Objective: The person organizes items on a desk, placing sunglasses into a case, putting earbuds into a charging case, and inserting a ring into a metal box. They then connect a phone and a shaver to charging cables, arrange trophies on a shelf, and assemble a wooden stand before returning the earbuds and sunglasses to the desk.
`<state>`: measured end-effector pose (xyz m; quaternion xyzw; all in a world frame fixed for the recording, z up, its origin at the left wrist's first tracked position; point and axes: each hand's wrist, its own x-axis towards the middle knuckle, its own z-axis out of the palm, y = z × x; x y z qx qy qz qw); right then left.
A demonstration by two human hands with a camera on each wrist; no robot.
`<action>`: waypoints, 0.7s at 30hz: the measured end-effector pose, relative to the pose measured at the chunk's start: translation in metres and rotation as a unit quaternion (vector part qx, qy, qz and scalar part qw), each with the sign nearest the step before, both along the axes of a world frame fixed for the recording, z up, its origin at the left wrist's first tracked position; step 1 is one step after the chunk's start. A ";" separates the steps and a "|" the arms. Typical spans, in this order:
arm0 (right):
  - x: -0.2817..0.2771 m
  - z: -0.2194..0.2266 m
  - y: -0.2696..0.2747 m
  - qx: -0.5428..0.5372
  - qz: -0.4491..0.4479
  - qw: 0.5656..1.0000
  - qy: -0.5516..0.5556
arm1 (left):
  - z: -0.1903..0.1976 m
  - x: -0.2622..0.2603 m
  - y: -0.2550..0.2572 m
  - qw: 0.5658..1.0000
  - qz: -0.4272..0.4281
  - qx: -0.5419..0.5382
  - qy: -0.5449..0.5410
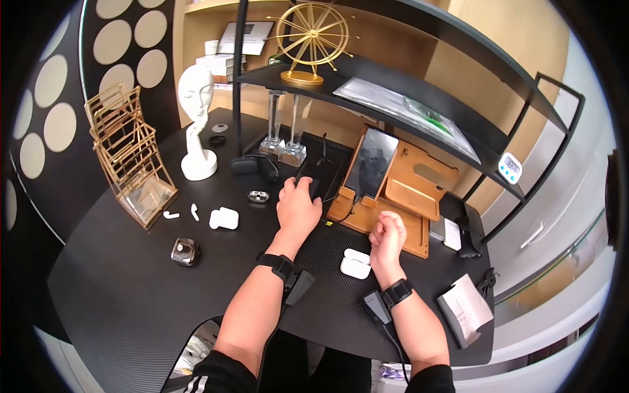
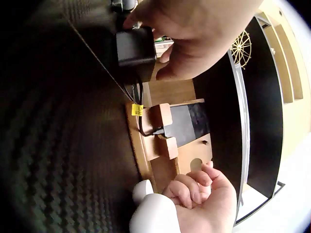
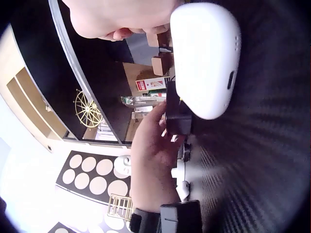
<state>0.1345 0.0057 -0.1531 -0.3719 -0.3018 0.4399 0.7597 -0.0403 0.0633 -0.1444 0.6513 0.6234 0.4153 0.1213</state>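
My left hand grips a black block, fingers on its far side and thumb at its near side; the block also shows in the right wrist view. Dark cables with a yellow tag lie beside it. Loosely curled and empty, my right hand is just right of an open white earbud case, in front of the wooden stand. A dark phone leans upright on that stand, a cable plugged into its lower end.
Left on the table are a second white case, two loose earbuds, a dark translucent case, a gold wire rack and a white sculpture. A black shelf overhangs the back; an open box lies front right.
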 end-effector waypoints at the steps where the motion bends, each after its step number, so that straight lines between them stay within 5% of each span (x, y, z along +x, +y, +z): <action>1: 0.003 -0.001 0.000 -0.001 -0.008 1.000 0.009 | -0.004 0.000 0.002 1.000 0.010 0.010 0.001; 9: 0.006 -0.007 0.002 -0.054 0.037 0.996 0.067 | -0.022 -0.006 0.015 0.998 -0.025 0.032 -0.046; 15: 0.011 -0.015 0.006 -0.038 0.051 0.992 0.109 | -0.035 -0.007 0.038 0.970 -0.045 0.044 -0.237; 21: 0.016 -0.011 0.006 -0.008 0.089 0.981 0.172 | 0.017 -0.004 0.012 0.917 -0.095 0.184 -0.340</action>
